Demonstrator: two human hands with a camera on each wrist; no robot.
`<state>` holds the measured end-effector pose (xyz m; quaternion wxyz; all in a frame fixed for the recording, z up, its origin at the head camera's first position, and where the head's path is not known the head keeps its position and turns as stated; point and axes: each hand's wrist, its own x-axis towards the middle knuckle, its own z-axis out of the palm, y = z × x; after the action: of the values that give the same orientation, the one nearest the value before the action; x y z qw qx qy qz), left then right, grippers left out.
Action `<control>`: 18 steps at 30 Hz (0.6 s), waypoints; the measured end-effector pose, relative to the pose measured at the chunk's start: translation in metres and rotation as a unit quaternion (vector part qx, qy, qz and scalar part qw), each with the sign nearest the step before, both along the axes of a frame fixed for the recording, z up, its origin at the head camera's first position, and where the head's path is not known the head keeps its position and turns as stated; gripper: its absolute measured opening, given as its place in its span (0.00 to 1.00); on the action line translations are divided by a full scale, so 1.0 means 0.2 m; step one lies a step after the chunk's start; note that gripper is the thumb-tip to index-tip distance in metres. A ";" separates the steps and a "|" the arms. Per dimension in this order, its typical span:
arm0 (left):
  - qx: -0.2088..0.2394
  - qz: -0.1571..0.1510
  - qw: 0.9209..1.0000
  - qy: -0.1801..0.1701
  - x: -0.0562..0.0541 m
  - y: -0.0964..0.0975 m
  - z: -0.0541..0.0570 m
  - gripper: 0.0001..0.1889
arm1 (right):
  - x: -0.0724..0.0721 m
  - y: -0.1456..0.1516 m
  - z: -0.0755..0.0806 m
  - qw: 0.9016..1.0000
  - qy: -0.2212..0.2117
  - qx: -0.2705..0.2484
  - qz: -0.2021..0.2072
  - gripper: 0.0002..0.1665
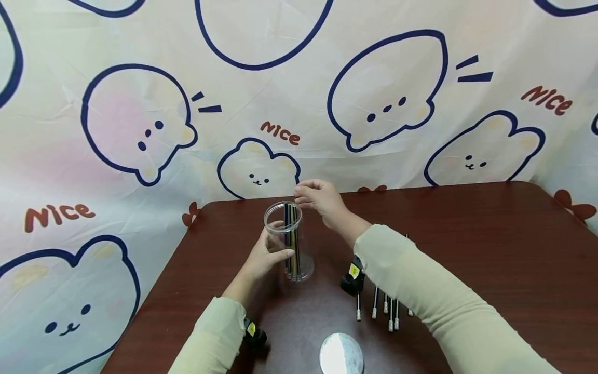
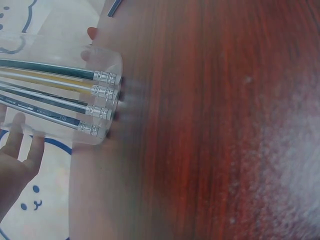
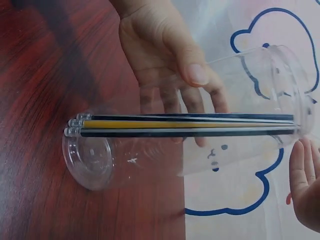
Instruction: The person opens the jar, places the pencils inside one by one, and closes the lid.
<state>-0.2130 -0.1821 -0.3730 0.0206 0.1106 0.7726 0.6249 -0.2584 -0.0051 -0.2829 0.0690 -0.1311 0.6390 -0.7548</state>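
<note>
My left hand [image 1: 267, 255] grips a clear plastic jar [image 1: 308, 262] around its side, thumb in front and fingers behind. Several pencils [image 3: 190, 125] lean together inside the jar, dark ones and a yellow one. Their eraser ends point down at the jar's base, as the left wrist view [image 2: 102, 95] also shows. At the jar's open rim [image 1: 268, 210] is my right hand [image 1: 322, 201], its fingers loosely extended beside the pencils' upper ends. No object shows between those fingers in the right wrist view.
More pencils [image 1: 392, 314] lie on the brown table [image 1: 490, 249], partly hidden under my right sleeve [image 1: 420, 275]. A round, shiny silver lid [image 1: 341, 354] rests near the front. Behind the table hangs a cloth [image 1: 397, 166] printed with cartoon bears.
</note>
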 end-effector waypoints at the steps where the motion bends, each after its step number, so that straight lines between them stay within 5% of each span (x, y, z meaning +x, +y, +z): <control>1: -0.002 0.002 1.000 0.004 0.00 0.00 -0.01 0.34 | 0.01 0.02 0.00 1.000 -0.007 -0.002 0.000 0.17; 10: -0.006 0.001 1.000 0.016 0.01 0.00 -0.02 0.35 | 0.07 0.19 -0.01 0.998 -0.063 -0.015 -0.011 0.19; 18: 0.003 -0.004 1.000 0.014 0.08 0.03 0.07 0.33 | 0.11 0.40 -0.07 0.996 -0.080 -0.047 -0.014 0.18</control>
<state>-0.1973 -0.1769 -0.3593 0.0124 0.1223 0.7705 0.6255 -0.2371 0.0757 -0.2970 0.1032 -0.0640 0.5968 -0.7931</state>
